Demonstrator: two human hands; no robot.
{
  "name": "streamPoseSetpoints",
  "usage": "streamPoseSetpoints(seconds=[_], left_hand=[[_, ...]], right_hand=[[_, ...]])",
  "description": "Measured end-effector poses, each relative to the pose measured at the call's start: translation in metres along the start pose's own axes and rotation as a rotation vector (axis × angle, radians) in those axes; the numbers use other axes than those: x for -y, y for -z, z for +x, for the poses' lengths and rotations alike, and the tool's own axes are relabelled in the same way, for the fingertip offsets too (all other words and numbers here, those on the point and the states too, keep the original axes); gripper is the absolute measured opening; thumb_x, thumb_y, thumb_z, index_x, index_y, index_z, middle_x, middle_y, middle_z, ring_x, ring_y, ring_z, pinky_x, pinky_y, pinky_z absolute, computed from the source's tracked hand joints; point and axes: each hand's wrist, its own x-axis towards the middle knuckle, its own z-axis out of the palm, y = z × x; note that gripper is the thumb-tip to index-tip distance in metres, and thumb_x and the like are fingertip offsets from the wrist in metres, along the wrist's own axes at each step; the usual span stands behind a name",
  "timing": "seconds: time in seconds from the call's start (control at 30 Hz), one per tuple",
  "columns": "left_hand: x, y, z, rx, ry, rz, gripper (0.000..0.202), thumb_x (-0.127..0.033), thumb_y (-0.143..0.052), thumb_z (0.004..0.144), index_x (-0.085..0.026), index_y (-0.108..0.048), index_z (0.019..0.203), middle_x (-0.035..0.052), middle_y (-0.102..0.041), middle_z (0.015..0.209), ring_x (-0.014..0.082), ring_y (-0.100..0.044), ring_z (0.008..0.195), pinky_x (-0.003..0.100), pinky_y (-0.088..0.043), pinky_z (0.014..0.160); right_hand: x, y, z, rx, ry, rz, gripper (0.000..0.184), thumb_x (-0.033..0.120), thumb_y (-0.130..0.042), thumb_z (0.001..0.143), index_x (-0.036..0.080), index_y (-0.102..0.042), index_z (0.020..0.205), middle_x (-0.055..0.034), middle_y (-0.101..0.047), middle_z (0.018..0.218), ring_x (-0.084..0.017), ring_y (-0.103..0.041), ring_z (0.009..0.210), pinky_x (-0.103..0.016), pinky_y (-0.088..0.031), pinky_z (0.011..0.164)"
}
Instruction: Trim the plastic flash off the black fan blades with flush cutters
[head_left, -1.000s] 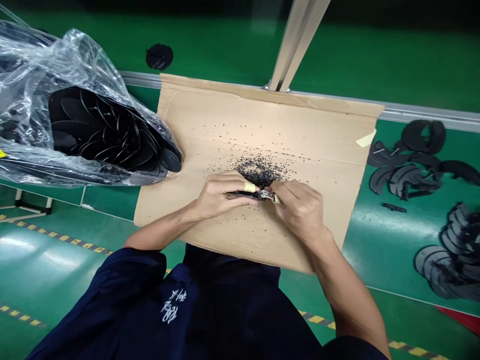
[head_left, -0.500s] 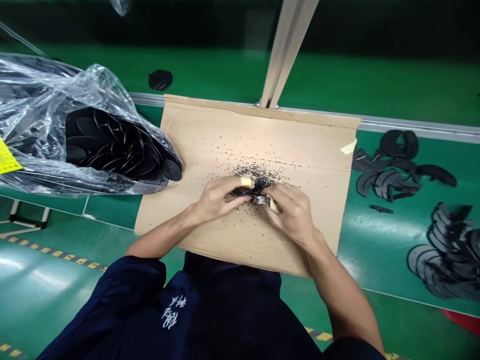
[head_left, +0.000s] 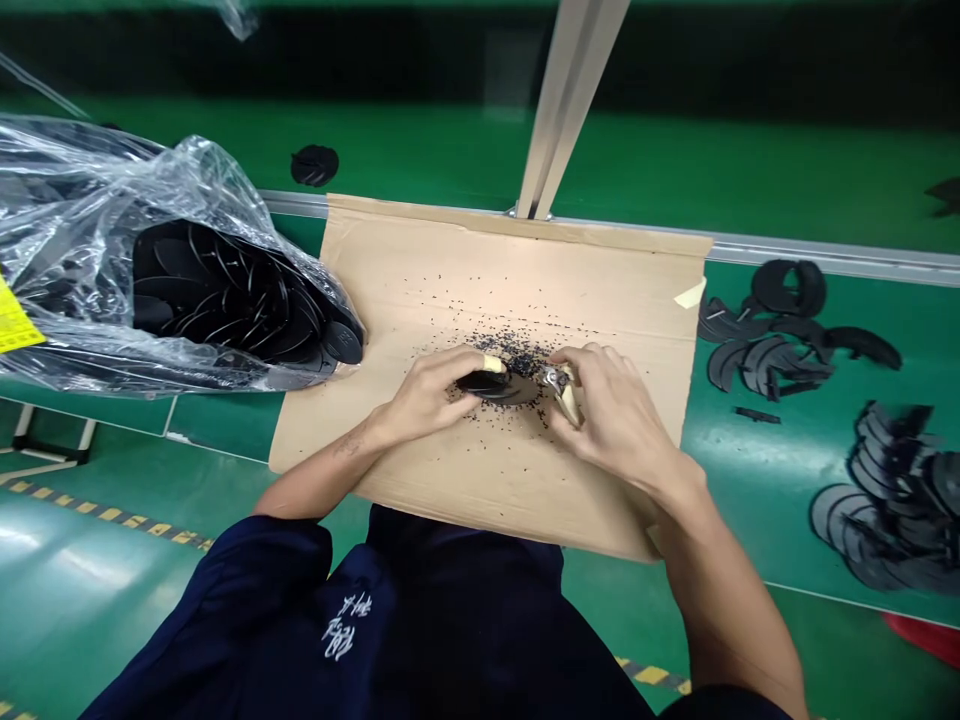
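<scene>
My left hand is closed on a thin black plastic blade piece, with a yellow finger cot on its fingertip. My right hand is closed around a small metal cutter with a pale handle, its tip just right of the black piece. Both hands rest over a sheet of brown cardboard on the green bench. A heap of tiny black shavings lies on the cardboard just beyond my fingers.
A clear plastic bag holding several black fan wheels lies at the left. Black curved blade pieces and a second pile sit at the right. A metal post rises behind the cardboard. A black disc lies beyond the rail.
My right hand has pulled the cutter slightly right and away from the black piece, which now shows more between the hands. The view has tilted a little upward.
</scene>
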Motion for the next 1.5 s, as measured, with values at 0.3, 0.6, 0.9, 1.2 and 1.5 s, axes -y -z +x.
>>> streamPoseSetpoints(seconds=[0.3,0.6,0.9,1.2,1.5], left_hand=[[-0.004,-0.003,-0.001,0.015,0.102,-0.226,0.037,0.000,-0.056,0.084,-0.018,-0.074,0.111,0.0067,-0.079,0.106,0.0145,-0.075,0.099,0.029,-0.063,0.088],[-0.006,-0.006,-0.002,-0.006,0.094,-0.288,0.025,-0.010,-0.067,0.091,-0.019,-0.076,0.112,0.0075,-0.081,0.103,0.0147,-0.078,0.094,0.027,-0.064,0.084],[-0.002,-0.011,-0.007,-0.033,0.108,-0.327,0.022,-0.017,-0.070,0.093,-0.020,-0.077,0.114,0.0075,-0.082,0.104,0.0152,-0.079,0.095,0.026,-0.066,0.085],[-0.002,-0.014,-0.012,-0.059,0.083,-0.290,0.021,-0.019,-0.072,0.092,-0.020,-0.078,0.112,0.0062,-0.083,0.100,0.0141,-0.080,0.087,0.021,-0.066,0.077],[-0.009,-0.012,-0.004,-0.054,0.034,-0.165,0.023,-0.021,-0.077,0.088,-0.015,-0.077,0.110,0.0079,-0.082,0.097,0.0134,-0.078,0.085,0.022,-0.065,0.079]], right_hand=[[-0.008,-0.012,0.004,-0.083,0.171,-0.175,0.025,0.013,-0.052,0.091,0.017,-0.058,0.116,-0.0092,-0.065,0.092,-0.024,-0.050,0.082,-0.037,-0.036,0.068],[-0.008,-0.013,0.002,-0.029,0.164,-0.102,0.032,0.016,-0.051,0.095,0.020,-0.060,0.125,-0.0093,-0.069,0.097,-0.024,-0.054,0.084,-0.037,-0.040,0.069],[-0.006,-0.011,0.001,0.000,0.169,-0.066,0.030,0.018,-0.048,0.098,0.018,-0.062,0.124,-0.0095,-0.070,0.093,-0.024,-0.058,0.082,-0.037,-0.045,0.068],[0.002,-0.012,0.002,0.009,0.139,-0.152,0.027,0.009,-0.045,0.095,0.017,-0.067,0.108,-0.0087,-0.071,0.085,-0.022,-0.057,0.077,-0.035,-0.043,0.066],[-0.015,-0.009,0.000,-0.064,0.093,-0.138,0.031,0.005,-0.042,0.091,0.016,-0.069,0.103,-0.0074,-0.070,0.080,-0.020,-0.057,0.073,-0.032,-0.042,0.066]])
